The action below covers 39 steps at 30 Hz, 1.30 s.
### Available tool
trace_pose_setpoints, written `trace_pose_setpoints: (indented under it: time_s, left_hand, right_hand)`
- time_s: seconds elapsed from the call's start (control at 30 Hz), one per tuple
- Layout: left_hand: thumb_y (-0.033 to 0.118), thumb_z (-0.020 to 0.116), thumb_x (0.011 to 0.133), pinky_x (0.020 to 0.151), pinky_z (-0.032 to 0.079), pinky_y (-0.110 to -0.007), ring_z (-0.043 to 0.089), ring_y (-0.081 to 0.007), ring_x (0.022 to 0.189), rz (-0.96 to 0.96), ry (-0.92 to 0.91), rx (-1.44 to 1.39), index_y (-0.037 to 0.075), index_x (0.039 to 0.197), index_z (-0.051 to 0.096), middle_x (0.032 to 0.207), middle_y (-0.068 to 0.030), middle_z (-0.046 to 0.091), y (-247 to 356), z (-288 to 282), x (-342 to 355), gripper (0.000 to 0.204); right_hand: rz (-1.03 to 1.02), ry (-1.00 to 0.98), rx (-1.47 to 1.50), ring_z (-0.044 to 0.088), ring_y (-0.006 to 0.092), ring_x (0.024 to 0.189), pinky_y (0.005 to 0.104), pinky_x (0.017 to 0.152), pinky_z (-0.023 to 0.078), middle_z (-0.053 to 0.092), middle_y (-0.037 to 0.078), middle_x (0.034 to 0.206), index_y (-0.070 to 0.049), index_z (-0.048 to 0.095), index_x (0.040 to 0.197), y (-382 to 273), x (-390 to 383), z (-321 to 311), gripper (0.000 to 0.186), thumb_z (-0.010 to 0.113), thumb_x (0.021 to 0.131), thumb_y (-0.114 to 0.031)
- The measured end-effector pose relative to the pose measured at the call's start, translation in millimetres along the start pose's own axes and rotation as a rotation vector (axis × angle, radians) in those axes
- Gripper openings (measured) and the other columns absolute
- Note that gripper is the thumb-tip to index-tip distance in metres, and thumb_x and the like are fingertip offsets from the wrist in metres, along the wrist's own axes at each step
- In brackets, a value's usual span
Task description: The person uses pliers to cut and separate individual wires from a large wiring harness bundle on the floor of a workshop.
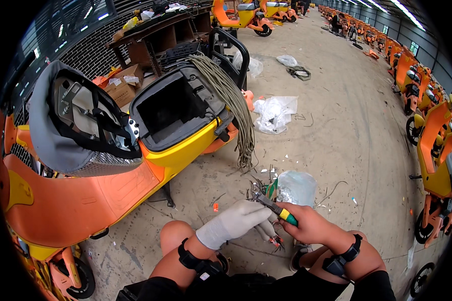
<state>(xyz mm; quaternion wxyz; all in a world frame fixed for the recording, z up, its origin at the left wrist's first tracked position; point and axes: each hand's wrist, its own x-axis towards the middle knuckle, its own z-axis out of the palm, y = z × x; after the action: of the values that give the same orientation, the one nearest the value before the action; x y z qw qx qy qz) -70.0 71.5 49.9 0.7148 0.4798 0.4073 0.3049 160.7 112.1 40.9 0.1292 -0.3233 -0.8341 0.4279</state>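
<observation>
My left hand [240, 220], in a pale grey glove, is closed in front of me around what looks like a bundle of cables. Thin coloured wire ends [276, 243] stick out below its fingers; the glove hides most of the bundle. Bare, my right hand [310, 224] grips a hand tool [286, 215] with a green and yellow handle. The tool's grey metal front points up and left, right beside the gloved fingertips; its exact kind is unclear. A long bundle of olive-grey cables [231, 100] drapes over the rear of the orange and yellow scooter [186, 160] at left.
The scooter's grey seat [60, 130] is tipped up, showing a black storage bin [173, 108]. Clear plastic bags [296, 188] and scraps litter the concrete floor [346, 125]. Rows of scooters [432, 150] line the right side. Behind stand a workbench [160, 37] and cardboard boxes [121, 92].
</observation>
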Motion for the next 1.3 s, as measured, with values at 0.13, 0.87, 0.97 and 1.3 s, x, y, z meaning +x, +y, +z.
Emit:
trace_pose_setpoints:
  time_s: [0.13,0.87,0.97,1.3]
  left_hand:
    - [0.025,0.047,0.100,0.065,0.055,-0.038,0.070,-0.0253,0.068,0.019,0.193,0.503,-0.003,0.094,0.064,0.076,-0.0138,0.071,-10.1,1.8,7.2,0.033]
    - [0.018,0.052,0.094,0.057,0.053,-0.038,0.068,-0.0253,0.064,0.350,0.311,1.454,0.001,0.091,0.063,0.074,-0.0118,0.068,-65.2,0.2,31.5,0.021]
    - [0.021,0.046,0.100,0.062,0.054,-0.036,0.069,-0.0233,0.066,-0.016,0.118,0.392,-0.004,0.102,0.064,0.080,-0.0137,0.070,-22.0,-0.1,23.6,0.030]
    - [0.028,0.034,0.104,0.060,0.055,-0.042,0.065,-0.0310,0.060,0.041,-0.490,-0.893,-0.011,0.120,0.056,0.080,-0.0208,0.067,-34.5,5.0,7.5,0.047]
  right_hand:
    - [0.109,-0.037,-0.019,0.067,0.0312,0.067,0.0394,0.065,0.053,0.067,0.017,0.080,-0.004,0.047,0.135,-2.4,-1.9,3.4,0.046,0.056,0.089,-0.008]
    - [0.305,-0.093,-0.124,0.064,0.0416,0.075,0.0453,0.069,0.051,0.065,0.024,0.081,-0.002,0.054,0.122,9.9,-5.7,12.1,0.038,0.061,0.088,-0.017]
    - [0.228,-0.008,-0.001,0.066,0.0319,0.070,0.0389,0.066,0.052,0.067,0.019,0.080,-0.004,0.051,0.131,4.3,-3.0,3.3,0.044,0.060,0.088,-0.010]
    - [-0.029,-0.041,0.180,0.064,0.0128,0.066,0.0285,0.065,0.052,0.068,0.004,0.081,-0.008,0.043,0.142,2.4,-4.1,-0.2,0.052,0.058,0.091,-0.002]
